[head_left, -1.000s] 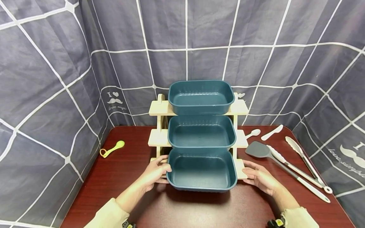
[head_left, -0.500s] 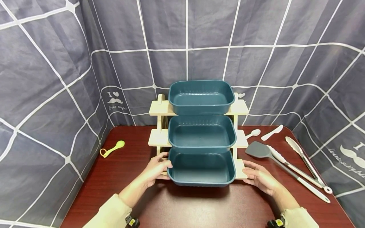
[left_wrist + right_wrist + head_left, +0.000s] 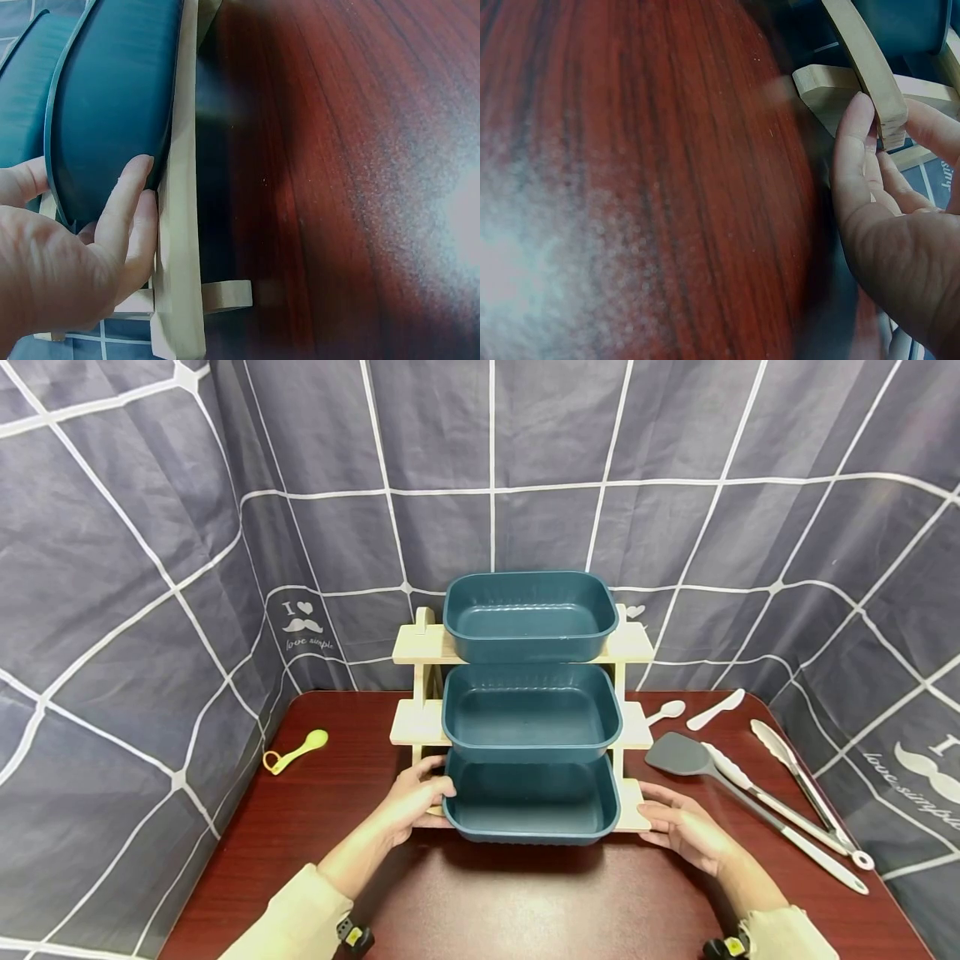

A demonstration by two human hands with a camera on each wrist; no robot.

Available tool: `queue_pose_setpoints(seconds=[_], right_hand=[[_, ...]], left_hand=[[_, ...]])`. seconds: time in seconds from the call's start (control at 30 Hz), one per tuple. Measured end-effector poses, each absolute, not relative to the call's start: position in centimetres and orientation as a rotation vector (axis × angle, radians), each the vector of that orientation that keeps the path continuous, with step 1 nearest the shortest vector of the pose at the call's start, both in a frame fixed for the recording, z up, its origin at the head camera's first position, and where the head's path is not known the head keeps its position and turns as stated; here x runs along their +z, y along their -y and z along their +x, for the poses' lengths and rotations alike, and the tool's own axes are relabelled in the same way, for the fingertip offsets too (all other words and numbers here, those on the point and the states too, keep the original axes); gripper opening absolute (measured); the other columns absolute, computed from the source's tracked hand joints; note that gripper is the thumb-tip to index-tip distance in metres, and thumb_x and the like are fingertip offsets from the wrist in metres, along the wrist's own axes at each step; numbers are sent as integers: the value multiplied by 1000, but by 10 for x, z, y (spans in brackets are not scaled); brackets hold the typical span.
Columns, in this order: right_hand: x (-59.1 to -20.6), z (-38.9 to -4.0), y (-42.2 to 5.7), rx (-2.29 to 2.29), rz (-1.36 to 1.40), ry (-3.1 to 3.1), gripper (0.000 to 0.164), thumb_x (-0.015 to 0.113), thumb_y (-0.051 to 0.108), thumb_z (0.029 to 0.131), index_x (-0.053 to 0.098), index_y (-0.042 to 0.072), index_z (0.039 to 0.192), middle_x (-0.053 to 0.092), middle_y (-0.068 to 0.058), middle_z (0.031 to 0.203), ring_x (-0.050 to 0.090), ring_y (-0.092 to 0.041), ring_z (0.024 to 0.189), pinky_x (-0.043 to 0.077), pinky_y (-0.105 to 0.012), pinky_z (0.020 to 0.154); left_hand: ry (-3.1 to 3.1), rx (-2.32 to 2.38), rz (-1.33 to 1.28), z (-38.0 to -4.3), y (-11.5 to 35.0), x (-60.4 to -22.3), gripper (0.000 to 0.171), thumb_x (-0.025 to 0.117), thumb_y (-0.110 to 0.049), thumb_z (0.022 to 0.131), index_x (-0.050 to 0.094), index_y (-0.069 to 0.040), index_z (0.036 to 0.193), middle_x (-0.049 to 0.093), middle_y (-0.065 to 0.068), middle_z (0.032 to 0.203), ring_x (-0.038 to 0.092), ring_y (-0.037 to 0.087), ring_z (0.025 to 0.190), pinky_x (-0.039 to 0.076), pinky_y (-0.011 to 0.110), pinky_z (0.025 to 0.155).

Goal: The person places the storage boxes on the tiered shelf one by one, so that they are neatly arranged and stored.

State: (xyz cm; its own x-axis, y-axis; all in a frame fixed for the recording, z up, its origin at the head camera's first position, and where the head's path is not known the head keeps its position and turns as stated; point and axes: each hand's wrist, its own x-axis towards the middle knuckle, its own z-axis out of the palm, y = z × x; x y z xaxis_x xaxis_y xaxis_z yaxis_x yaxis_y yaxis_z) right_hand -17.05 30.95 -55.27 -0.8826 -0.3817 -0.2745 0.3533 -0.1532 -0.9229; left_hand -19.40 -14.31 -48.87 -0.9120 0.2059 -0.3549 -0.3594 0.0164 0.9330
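Observation:
A three-tier wooden rack (image 3: 423, 647) stands on the table with one dark teal plastic bin on each tier. My left hand (image 3: 408, 800) holds the bottom bin (image 3: 532, 806) by its left end, thumb over the rim. In the left wrist view, the fingers (image 3: 124, 206) lie along that bin's outer wall, close beside the wooden front board (image 3: 178, 225). At the other side, my right hand (image 3: 686, 828) grips the right end of the lowest shelf board (image 3: 632, 806). The right wrist view shows thumb and fingers around the board's end (image 3: 881, 94).
The middle bin (image 3: 532, 714) and top bin (image 3: 531, 614) sit above. Right of the rack lie a grey spatula (image 3: 678, 754), tongs (image 3: 776, 810), more tongs (image 3: 802, 785), a white spoon (image 3: 670, 709) and a white knife (image 3: 716, 709). A yellow-green spoon (image 3: 311, 742) lies left.
The bottom bin has slid back toward the rack, with my left hand moving along with it and slightly right. My right hand and the upper bins have stayed in place.

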Motion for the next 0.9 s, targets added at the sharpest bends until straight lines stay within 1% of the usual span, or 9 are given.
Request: queue_pose_setpoints(seconds=[0.1,0.27,0.37,0.63,0.77,0.83,0.9], right_hand=[[-553,-171,-309,-2072,-16,-1660,44,54,8,107,41,12,149,71,-2,116,72,-17,101,59,-34,89],[-552,-172,-308,-2064,-16,-1669,53,53,8,107,32,2,155,71,-3,116,72,-18,100,59,-34,89],[-552,-172,-308,-2063,-20,-1665,56,53,8,107,28,-1,157,71,-3,116,72,-18,100,59,-33,88],[-552,-173,-308,-2067,-3,-1646,55,53,8,107,30,1,156,72,-2,116,71,-17,100,59,-33,88],[-553,-173,-309,-2066,8,-1652,55,54,8,107,30,1,156,72,-2,115,71,-17,100,59,-32,87],[-553,-172,-310,-2063,10,-1660,51,54,9,107,34,4,154,72,-2,115,71,-17,100,59,-32,87],[-552,-172,-312,-2061,12,-1674,46,54,9,107,41,10,151,72,-2,115,72,-17,100,59,-33,88]], left_hand=[[-1909,1957,-159,-194,143,-488,69,65,-8,85,45,-5,152,63,24,124,74,33,94,63,50,74],[-1931,1957,-165,-193,143,-488,70,66,-8,84,46,-3,151,65,22,126,73,34,95,63,50,74],[-1949,1954,-171,-192,143,-488,70,67,-8,84,46,-2,151,66,21,127,73,34,97,63,50,74],[-1974,1950,-173,-190,144,-490,66,71,-12,86,49,-1,148,66,21,127,74,33,98,63,50,75],[-1974,1951,-163,-189,146,-490,63,72,-16,90,50,-2,147,65,23,125,73,34,98,62,53,79],[-1974,1952,-156,-188,148,-488,61,71,-18,91,51,-2,146,65,23,124,73,35,98,61,55,82],[-1987,1951,-148,-187,150,-486,58,71,-19,93,52,-2,146,66,22,123,73,35,98,61,54,82]])
